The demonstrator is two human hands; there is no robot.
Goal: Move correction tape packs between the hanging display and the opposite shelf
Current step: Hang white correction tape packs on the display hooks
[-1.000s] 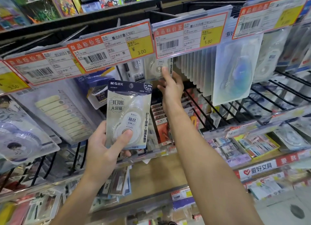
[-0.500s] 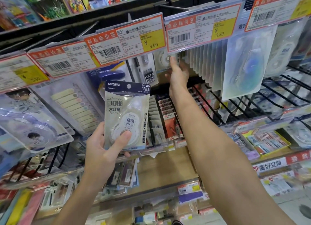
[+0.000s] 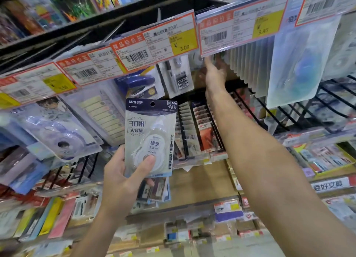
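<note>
Correction tape pack (image 3: 150,139), white with a dark header card, is held upright in front of the hanging display, low and left of centre. The left hand (image 3: 123,178) grips it at the lower edge, thumb pressed across the blister front, fingers curled behind the card. Above it hangs the 3.00 price tag (image 3: 156,43), with a pen pack (image 3: 178,76) on the hook behind. To the right, the right hand (image 3: 214,75) reaches up under the 5.80 price tag (image 3: 240,25); its fingertips are hidden behind that tag, so their state cannot be determined. A row of hanging packs (image 3: 248,64) sits just beside this hand.
</note>
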